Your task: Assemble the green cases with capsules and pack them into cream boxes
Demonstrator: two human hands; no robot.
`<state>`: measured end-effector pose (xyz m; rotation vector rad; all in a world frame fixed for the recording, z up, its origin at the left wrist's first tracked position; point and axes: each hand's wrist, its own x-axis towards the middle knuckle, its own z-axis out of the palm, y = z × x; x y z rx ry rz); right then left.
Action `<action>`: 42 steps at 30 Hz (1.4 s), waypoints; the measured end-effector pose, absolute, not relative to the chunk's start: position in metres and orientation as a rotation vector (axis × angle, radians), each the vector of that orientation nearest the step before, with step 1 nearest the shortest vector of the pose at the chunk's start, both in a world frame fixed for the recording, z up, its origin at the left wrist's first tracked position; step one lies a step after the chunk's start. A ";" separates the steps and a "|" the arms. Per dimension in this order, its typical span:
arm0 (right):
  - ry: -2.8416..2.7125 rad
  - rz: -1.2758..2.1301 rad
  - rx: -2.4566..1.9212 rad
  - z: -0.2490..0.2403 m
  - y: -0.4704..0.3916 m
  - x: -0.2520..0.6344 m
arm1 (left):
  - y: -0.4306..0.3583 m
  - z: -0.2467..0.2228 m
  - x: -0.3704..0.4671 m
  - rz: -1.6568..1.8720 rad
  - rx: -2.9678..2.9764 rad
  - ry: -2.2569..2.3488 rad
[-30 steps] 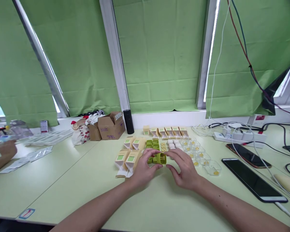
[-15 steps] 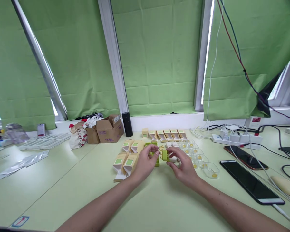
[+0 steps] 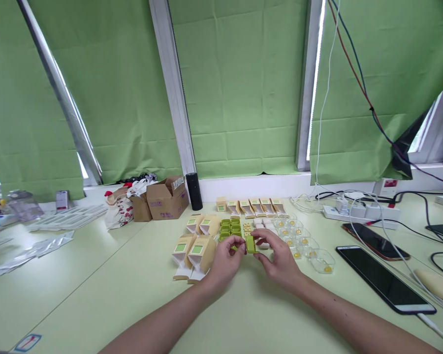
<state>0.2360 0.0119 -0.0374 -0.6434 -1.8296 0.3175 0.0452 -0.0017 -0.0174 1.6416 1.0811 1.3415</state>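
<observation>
A small green plastic case [image 3: 250, 244] is held up over the table between the thumb and fingers of my right hand [image 3: 278, 255]. My left hand [image 3: 227, 258] is closed in a pinch at the case's left edge; whatever its fingertips hold is hidden. Behind my left hand are rows of open green cases [image 3: 231, 226]. Small yellow pieces [image 3: 247, 227] lie just right of these. White rounded pieces [image 3: 263, 223] sit behind my right hand, partly covered by it. Clear plastic shells with yellow dots [image 3: 305, 243] are to its right.
Kraft-paper boxes with green labels [image 3: 196, 250] stand left of my hands; more boxes [image 3: 256, 206] line the back. A phone [image 3: 386, 278] with a white cable lies at right, near another phone [image 3: 376, 240] and a power strip [image 3: 362, 212]. A cardboard carton [image 3: 168, 199] stands back left.
My hands have come closer together and slightly lower, bringing my left fingertips to the green case. The case has turned more upright, and the rows of green cases behind are more exposed.
</observation>
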 end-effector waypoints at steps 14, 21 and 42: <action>-1.857 0.301 -0.601 -0.032 0.009 0.238 | -0.002 -0.012 0.045 1.301 1.611 1.055; -1.844 0.286 -0.641 -0.031 0.009 0.240 | -0.003 -0.011 0.044 1.290 1.627 1.104; -1.952 0.098 -0.636 -0.031 0.009 0.245 | -0.016 -0.010 0.033 1.495 2.263 1.085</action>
